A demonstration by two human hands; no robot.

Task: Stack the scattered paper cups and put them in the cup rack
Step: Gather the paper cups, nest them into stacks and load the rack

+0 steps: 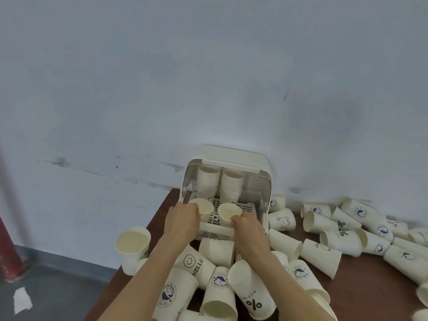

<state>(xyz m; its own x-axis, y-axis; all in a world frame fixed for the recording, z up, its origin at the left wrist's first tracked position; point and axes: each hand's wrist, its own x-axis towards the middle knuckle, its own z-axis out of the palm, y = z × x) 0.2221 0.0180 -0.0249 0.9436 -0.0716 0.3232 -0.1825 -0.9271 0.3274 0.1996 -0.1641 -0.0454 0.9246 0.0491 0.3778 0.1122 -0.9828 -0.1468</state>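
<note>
Paper cups [328, 256] lay scattered on their sides across a dark brown counter [370, 295] set against a scuffed pale wall [139, 89], most of them heaped before and to the right of a cream cup rack [231, 156] standing at the counter's far edge. Two tall stacks [220, 184] stood upright at the back of the rack on its slotted tray [247, 208]. The left hand [184, 218] curled its fingers around one upright cup [203, 206] at the tray's front left, while the right hand [249, 225] pinched the rim of a second cup [228, 212] just beside it. Another cup [132, 249] stood open-mouthed near the counter's left edge
</note>
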